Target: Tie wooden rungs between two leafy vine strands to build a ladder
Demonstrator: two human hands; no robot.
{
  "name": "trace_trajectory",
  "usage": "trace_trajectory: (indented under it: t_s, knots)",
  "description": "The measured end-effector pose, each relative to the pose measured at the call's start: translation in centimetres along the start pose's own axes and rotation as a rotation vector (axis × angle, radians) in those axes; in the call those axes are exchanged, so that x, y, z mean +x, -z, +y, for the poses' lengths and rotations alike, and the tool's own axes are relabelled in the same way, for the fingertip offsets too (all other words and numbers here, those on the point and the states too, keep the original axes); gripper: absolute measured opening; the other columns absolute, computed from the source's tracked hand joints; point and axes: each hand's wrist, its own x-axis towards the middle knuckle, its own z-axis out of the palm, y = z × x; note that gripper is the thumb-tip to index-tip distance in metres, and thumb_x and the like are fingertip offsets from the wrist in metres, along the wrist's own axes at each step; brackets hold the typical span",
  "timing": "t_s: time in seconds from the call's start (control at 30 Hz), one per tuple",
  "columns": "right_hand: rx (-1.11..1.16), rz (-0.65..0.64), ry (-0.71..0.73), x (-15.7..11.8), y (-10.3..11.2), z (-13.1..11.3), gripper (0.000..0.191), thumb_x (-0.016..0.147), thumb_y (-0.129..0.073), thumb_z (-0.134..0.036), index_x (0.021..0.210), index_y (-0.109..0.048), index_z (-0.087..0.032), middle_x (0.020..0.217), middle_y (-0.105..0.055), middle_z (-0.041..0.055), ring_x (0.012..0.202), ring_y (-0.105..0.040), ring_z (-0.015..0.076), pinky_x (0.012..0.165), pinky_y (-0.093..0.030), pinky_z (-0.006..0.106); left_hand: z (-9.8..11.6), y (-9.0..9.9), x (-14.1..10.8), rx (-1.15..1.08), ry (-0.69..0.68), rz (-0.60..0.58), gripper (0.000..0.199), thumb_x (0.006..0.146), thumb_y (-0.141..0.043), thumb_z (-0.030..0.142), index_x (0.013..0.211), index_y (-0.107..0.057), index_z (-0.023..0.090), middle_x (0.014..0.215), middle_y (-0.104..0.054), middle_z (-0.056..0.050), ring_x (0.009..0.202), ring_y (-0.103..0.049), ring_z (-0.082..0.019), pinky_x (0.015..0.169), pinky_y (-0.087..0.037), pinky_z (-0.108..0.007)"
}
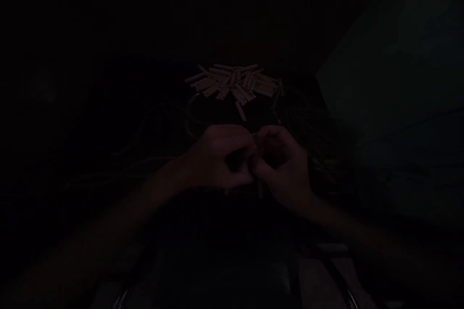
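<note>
The view is very dark. My left hand (226, 154) and my right hand (284, 166) meet in the middle, thumbs and fingertips pinched together. Whatever sits between the fingertips is too small and dim to make out. Just below the right hand a short pale strip (260, 189) shows faintly, and I cannot tell whether it is held. Beyond the hands lies a heap of short wooden sticks (232, 82), some with a dark hole near the end. One loose stick (240, 111) lies between the heap and my hands.
A thin pale cord (189, 116) curls left of the heap, and more faint strands (155, 159) run past my left wrist. Dim strands (326, 164) also lie on the right. A greenish surface (395, 72) fills the right side. The dark surroundings hide most edges.
</note>
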Motion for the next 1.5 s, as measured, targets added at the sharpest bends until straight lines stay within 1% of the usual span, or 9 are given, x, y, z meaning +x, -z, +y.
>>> trace_trajectory:
  t_s: [0.1, 0.23, 0.53, 0.77, 0.87, 1.0, 1.13, 1.37, 1.5]
  knots:
    - [0.027, -0.006, 0.013, 0.0, 0.1, 0.1, 0.032, 0.076, -0.067, -0.01, 0.103, -0.058, -0.024, 0.082, -0.062, -0.0054, 0.069, -0.059, 0.0095, 0.063, -0.05, 0.023, 0.2, 0.1, 0.0, 0.032, 0.028, 0.023, 0.013, 0.07, -0.062, 0.007, 0.074, -0.056, 0.017, 0.067, -0.056, 0.005, 0.062, -0.051, -0.009, 0.061, -0.041, -0.022]
    - [0.037, -0.051, 0.023, 0.4, 0.5, 0.4, 0.03, 0.078, -0.067, -0.01, 0.102, -0.056, -0.024, 0.083, -0.061, -0.0057, 0.072, -0.059, 0.0094, 0.064, -0.05, 0.023, -0.1, 0.6, -0.1, 0.046, 0.063, -0.014, 0.012, 0.069, -0.063, 0.006, 0.077, -0.06, 0.016, 0.07, -0.059, 0.004, 0.062, -0.052, -0.008, 0.06, -0.042, -0.02]
    - [-0.109, -0.193, 0.069, 0.8, 1.6, 0.3, 0.041, 0.079, -0.072, -0.014, 0.112, -0.052, -0.027, 0.094, -0.064, -0.0025, 0.079, -0.063, 0.0131, 0.067, -0.051, 0.027, -0.5, 1.2, -0.1, -0.049, 0.106, -0.097, 0.013, 0.072, -0.066, 0.007, 0.081, -0.063, 0.016, 0.072, -0.062, 0.005, 0.065, -0.057, -0.008, 0.062, -0.045, -0.018]
    - [-0.207, -0.251, 0.113, 1.1, 2.1, 0.3, 0.039, 0.077, -0.071, -0.013, 0.108, -0.054, -0.027, 0.088, -0.061, -0.0039, 0.075, -0.06, 0.0127, 0.066, -0.05, 0.026, -0.6, 1.0, -0.2, -0.033, 0.093, -0.136, 0.011, 0.073, -0.066, 0.008, 0.079, -0.062, 0.017, 0.072, -0.063, 0.004, 0.064, -0.056, -0.008, 0.062, -0.045, -0.019]
    - [-0.166, -0.252, 0.072, 1.1, 2.1, 0.2, 0.038, 0.077, -0.071, -0.012, 0.108, -0.054, -0.027, 0.084, -0.06, -0.0048, 0.069, -0.057, 0.0112, 0.061, -0.047, 0.025, -0.5, 0.9, -0.2, -0.007, 0.074, -0.113, 0.01, 0.074, -0.065, 0.008, 0.079, -0.062, 0.017, 0.072, -0.062, 0.004, 0.065, -0.057, -0.009, 0.062, -0.045, -0.02]
    - [-0.139, -0.238, 0.032, 1.0, 2.0, 0.0, 0.038, 0.075, -0.071, -0.011, 0.106, -0.054, -0.026, 0.084, -0.059, -0.005, 0.067, -0.054, 0.0103, 0.06, -0.045, 0.025, -0.6, 0.6, -0.3, 0.003, 0.037, -0.091, 0.01, 0.075, -0.063, 0.008, 0.079, -0.062, 0.017, 0.071, -0.062, 0.003, 0.066, -0.056, -0.01, 0.062, -0.045, -0.022]
    - [-0.076, -0.181, -0.015, 0.8, 1.5, 0.0, 0.033, 0.075, -0.07, -0.013, 0.101, -0.054, -0.026, 0.083, -0.058, -0.0051, 0.064, -0.051, 0.0095, 0.058, -0.043, 0.024, -0.5, 0.5, -0.4, 0.002, 0.022, -0.074, 0.01, 0.076, -0.064, 0.007, 0.081, -0.062, 0.017, 0.072, -0.062, 0.002, 0.066, -0.056, -0.01, 0.063, -0.045, -0.022]
    - [0.008, -0.041, -0.07, 0.2, 0.4, -0.2, 0.031, 0.072, -0.068, -0.013, 0.095, -0.052, -0.025, 0.078, -0.059, -0.0054, 0.066, -0.055, 0.0105, 0.058, -0.045, 0.024, -0.5, 0.4, -0.3, 0.002, -0.013, -0.017, 0.011, 0.076, -0.063, 0.008, 0.081, -0.061, 0.018, 0.071, -0.062, 0.003, 0.065, -0.056, -0.01, 0.062, -0.045, -0.023]
    - [0.028, -0.033, -0.109, 0.3, 0.2, -0.3, 0.028, 0.073, -0.067, -0.014, 0.093, -0.051, -0.024, 0.076, -0.06, -0.0058, 0.065, -0.054, 0.0099, 0.058, -0.045, 0.023, -0.4, 0.5, -0.3, 0.025, -0.004, -0.013, 0.011, 0.075, -0.062, 0.008, 0.078, -0.06, 0.018, 0.068, -0.06, 0.003, 0.063, -0.054, -0.01, 0.061, -0.045, -0.022]
